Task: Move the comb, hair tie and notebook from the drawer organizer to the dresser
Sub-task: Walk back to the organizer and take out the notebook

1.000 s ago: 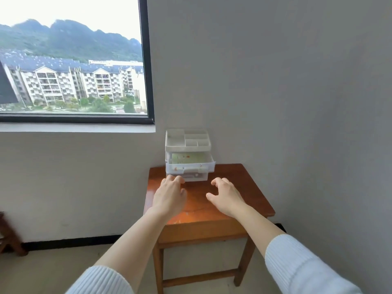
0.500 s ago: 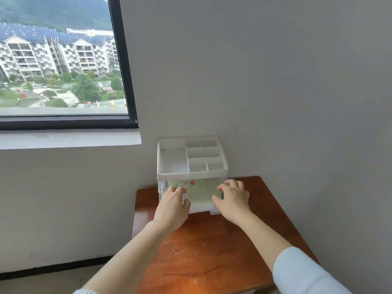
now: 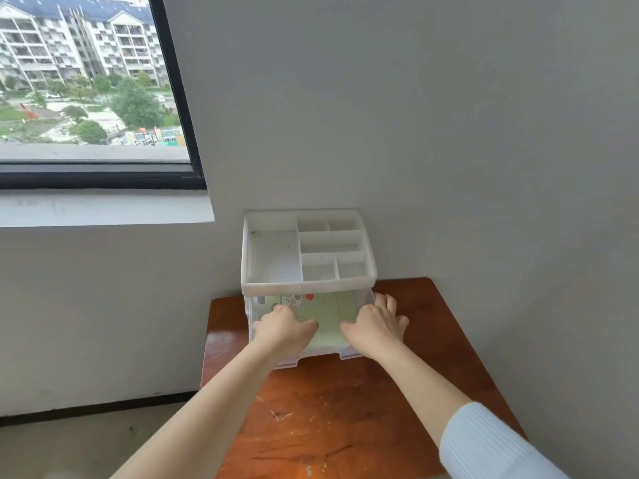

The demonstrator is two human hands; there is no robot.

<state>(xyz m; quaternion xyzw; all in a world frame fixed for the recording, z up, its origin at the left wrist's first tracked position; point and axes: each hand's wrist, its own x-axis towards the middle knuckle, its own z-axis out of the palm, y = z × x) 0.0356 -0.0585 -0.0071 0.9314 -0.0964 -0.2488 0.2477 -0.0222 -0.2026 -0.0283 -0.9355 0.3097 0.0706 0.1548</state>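
We've barely started: both our left hand and right hand reach into the white plastic drawer organizer, fingers curled at the pale green illustrated notebook; whether either grips it, can't tell. Brown wooden dresser bare nearside; comb and hair tie unseen.

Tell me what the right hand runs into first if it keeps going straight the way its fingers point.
Probably the organizer's frame or the wall behind; the right hand points backward along the open drawer's right edge. Depth unclear.

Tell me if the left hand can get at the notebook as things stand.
Probably yes. The drawer is pulled out and open on top, the green notebook lies flat inside uncovered, and the left hand already sits over its left side. Nothing blocks it.
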